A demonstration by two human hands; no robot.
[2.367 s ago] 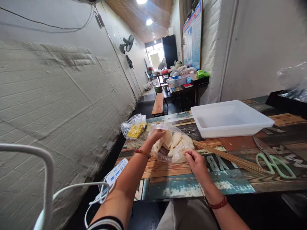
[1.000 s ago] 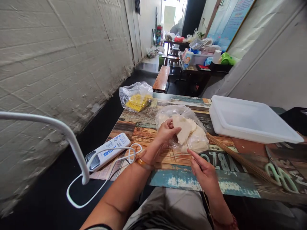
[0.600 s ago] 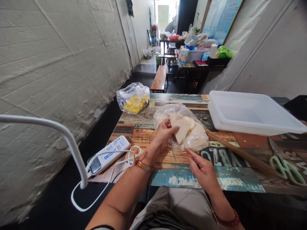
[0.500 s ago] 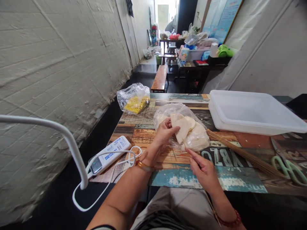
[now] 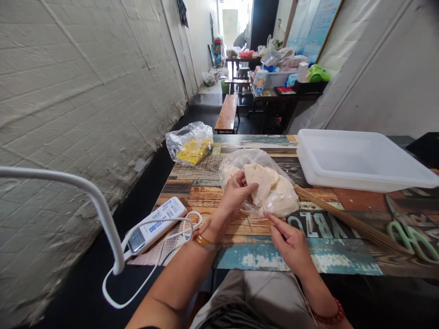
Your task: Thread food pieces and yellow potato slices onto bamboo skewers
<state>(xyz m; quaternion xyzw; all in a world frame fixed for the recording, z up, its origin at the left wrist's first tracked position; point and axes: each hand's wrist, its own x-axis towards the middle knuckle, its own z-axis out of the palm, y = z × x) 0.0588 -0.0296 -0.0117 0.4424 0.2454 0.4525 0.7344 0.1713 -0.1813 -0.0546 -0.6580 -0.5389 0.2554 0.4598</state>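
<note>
My left hand pinches a thin, pale, folded sheet of food between thumb and fingers, holding it up over a clear plastic bag. More pale flat pieces lie in and on the bag. In my right hand is a thin wooden skewer; its tip end is at the lower edge of the held sheet, and its long tail runs back under my wrist. Whether the tip has pierced the sheet I cannot tell.
A bundle of skewers lies right, beside green-handled scissors. Behind them stands a white plastic tub. A bagged yellow block sits far left, a white power bank with cable near left. A bench stands beyond the table.
Both hands stay almost in place, with the sheet and skewer still held. The view has shifted very slightly.
</note>
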